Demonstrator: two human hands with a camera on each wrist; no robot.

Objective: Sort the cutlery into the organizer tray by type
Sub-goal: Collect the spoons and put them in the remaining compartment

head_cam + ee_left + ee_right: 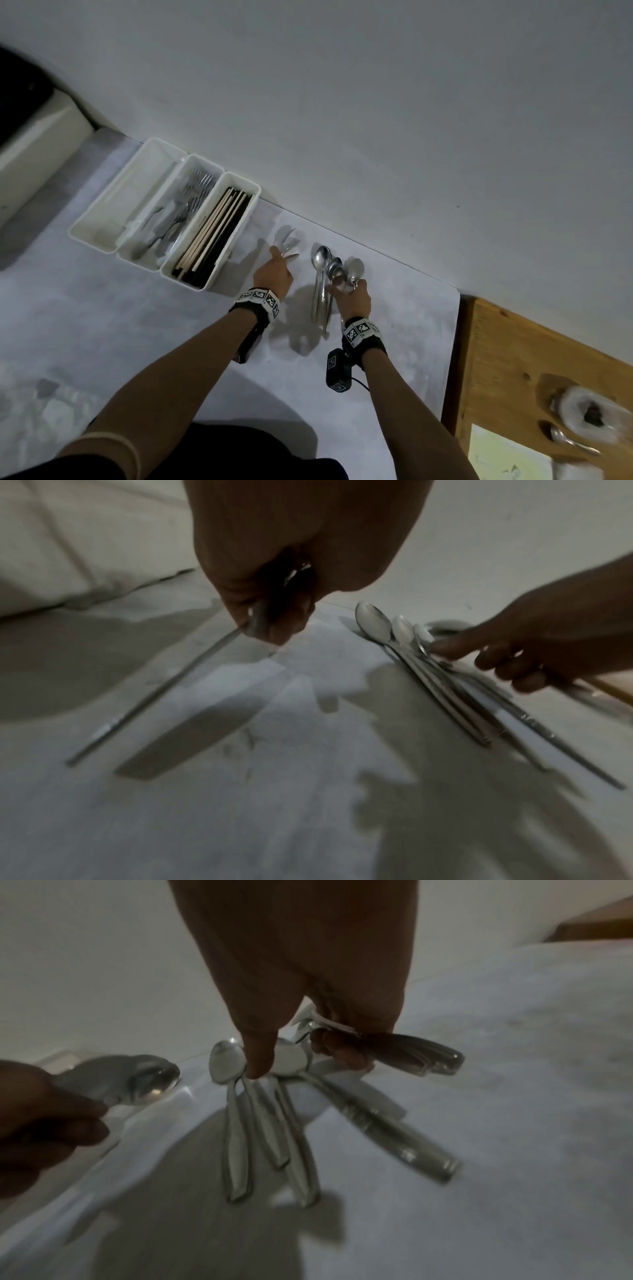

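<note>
Black wristbands [366,346] carry checkered marker tags and small black cameras [339,371].

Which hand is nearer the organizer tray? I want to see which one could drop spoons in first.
Left. The left hand grips spoons just right of the organizer tray; the right hand sits farther right, over the spoons on the table.

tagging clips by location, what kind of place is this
Probably a home, at a makeshift work surface: a white sheet against a plain wall, a cutlery organizer tray, and a wooden table alongside.
</note>
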